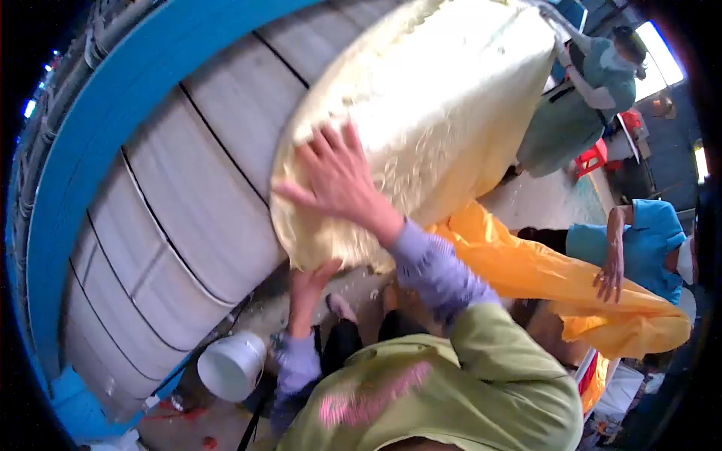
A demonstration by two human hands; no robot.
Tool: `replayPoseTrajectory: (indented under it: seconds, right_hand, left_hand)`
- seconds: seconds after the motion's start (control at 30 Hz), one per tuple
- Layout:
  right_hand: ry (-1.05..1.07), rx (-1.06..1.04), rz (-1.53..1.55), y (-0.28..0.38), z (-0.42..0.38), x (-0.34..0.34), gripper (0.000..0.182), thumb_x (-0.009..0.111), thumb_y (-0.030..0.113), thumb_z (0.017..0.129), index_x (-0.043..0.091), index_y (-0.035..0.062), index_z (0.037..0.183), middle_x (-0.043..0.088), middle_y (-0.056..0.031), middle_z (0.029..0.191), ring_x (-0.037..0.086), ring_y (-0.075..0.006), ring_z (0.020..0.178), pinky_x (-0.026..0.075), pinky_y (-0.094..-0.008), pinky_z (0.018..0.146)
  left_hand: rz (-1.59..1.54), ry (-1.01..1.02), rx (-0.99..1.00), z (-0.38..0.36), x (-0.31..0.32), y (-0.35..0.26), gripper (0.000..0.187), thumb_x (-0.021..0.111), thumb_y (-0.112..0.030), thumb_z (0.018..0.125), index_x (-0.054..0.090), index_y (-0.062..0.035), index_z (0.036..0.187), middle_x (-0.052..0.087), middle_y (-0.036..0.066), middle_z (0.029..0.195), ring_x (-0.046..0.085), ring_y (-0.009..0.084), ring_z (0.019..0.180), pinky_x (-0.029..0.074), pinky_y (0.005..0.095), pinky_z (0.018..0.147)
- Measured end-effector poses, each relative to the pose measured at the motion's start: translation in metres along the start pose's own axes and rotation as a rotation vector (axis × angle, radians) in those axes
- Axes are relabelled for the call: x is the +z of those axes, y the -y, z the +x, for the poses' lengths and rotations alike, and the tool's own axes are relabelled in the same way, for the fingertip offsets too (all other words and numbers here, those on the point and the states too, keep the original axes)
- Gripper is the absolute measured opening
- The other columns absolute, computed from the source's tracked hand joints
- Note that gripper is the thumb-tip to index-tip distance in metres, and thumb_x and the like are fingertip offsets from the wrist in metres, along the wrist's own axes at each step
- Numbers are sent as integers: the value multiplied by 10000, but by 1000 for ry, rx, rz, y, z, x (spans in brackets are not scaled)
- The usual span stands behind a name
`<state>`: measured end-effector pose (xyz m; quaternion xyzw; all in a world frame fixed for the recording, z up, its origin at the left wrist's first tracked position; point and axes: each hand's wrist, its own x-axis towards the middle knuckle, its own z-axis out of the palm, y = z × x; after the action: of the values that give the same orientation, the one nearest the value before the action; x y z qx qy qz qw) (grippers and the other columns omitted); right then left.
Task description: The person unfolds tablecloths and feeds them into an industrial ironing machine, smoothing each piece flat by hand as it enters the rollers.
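Note:
A glossy pale-yellow sheet [451, 98], wrinkled and wet-looking, drapes over a large curved surface of grey-white panels [218, 150]. My right hand [338, 177] lies on the sheet near its left edge, palm down with the fingers spread. Lower down, my left hand [307, 293] grips the sheet's bottom edge; its thumb shows, while the other fingers are hidden at the edge. Beyond my right forearm, an orange-yellow sheet [504, 259] hangs in folds and stretches to the right.
A blue curved rim [98, 128] borders the panels. A white bucket [232, 366] stands on the floor at lower left. One person [583, 105] is by the yellow sheet's far end; another person's hand [611, 278] touches the orange-yellow sheet. A red stool [592, 158] stands behind.

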<state>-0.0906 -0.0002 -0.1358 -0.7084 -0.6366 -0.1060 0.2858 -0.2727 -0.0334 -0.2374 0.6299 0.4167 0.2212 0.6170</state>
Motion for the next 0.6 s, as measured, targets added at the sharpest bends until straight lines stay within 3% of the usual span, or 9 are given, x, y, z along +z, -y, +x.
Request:
replayPoseTrajectory:
  seconds: [0.03, 0.07, 0.1, 0.17, 0.23, 0.3, 0.33, 0.47, 0.6]
  right_hand:
    - [-84, -5, 37, -3, 17, 19, 618, 484, 603, 790, 586, 44, 1034, 526, -138, 1043, 419, -317, 1128, 235, -547, 975]
    - [-120, -37, -47, -7, 31, 27, 635, 460, 634, 800, 595, 59, 1032, 548, -109, 991, 466, -249, 1018, 288, -446, 895]
    - [-132, -37, -52, -10, 50, 41, 659, 431, 650, 807, 580, 71, 1085, 546, -113, 1028, 458, -251, 1065, 276, -459, 915]
    - [-48, -46, -20, -19, 83, 53, 690, 404, 657, 819, 545, 74, 1161, 541, -124, 1110, 423, -256, 1179, 243, -484, 974]
    - [70, -69, 48, -29, 122, 63, 731, 412, 679, 808, 541, 71, 1193, 540, -140, 1208, 447, -283, 1188, 275, -489, 995]
    - [246, 51, 537, -42, 135, 31, 688, 458, 637, 823, 552, 62, 1188, 560, -155, 1202, 513, -320, 1116, 363, -432, 966]
    - [77, -5, 494, -47, 123, 15, 638, 502, 584, 832, 553, 60, 1192, 574, -161, 1180, 531, -332, 1090, 392, -402, 947]
    - [-183, 32, 234, -68, 19, -58, 506, 604, 385, 854, 517, 88, 1254, 493, -170, 1280, 454, -333, 1192, 375, -391, 984]
    - [-35, 46, -72, -53, -58, -46, 614, 565, 466, 846, 434, 117, 1333, 387, -141, 1383, 301, -334, 1317, 255, -474, 1064]
  left_hand:
    - [39, 30, 140, 24, 5, 70, 308, 721, -223, 778, 654, 11, 967, 680, 33, 921, 600, 109, 833, 478, 278, 747]
    - [-103, 17, -94, 30, 22, 64, 280, 659, -226, 838, 655, 28, 957, 683, 73, 931, 611, 139, 850, 473, 302, 785]
    - [267, 1, -306, 55, 28, 105, 281, 592, -221, 892, 644, 27, 1013, 672, 81, 950, 605, 143, 886, 461, 304, 823]
    - [-169, -135, 48, 51, 48, 109, 299, 560, -229, 913, 626, 26, 1054, 662, 82, 968, 601, 167, 912, 458, 315, 831]
    - [-146, -210, 67, 27, 42, 95, 318, 556, -240, 915, 613, 25, 1079, 647, 84, 1011, 595, 187, 932, 455, 323, 836]
    - [-100, -182, -256, -13, -7, 49, 332, 561, -258, 909, 613, 27, 1072, 639, 84, 1001, 584, 210, 919, 455, 346, 823]
    - [311, -391, -365, -30, -47, 67, 326, 591, -261, 889, 623, 35, 1022, 636, 60, 936, 573, 182, 853, 459, 333, 779]
    - [381, -803, 222, -109, -185, 4, 203, 559, -139, 906, 627, 40, 971, 632, 75, 904, 536, 121, 786, 451, 270, 722]
    - [474, -1029, 127, -118, -230, -59, 282, 561, -226, 904, 623, 37, 983, 608, 55, 846, 545, 141, 785, 452, 275, 714]
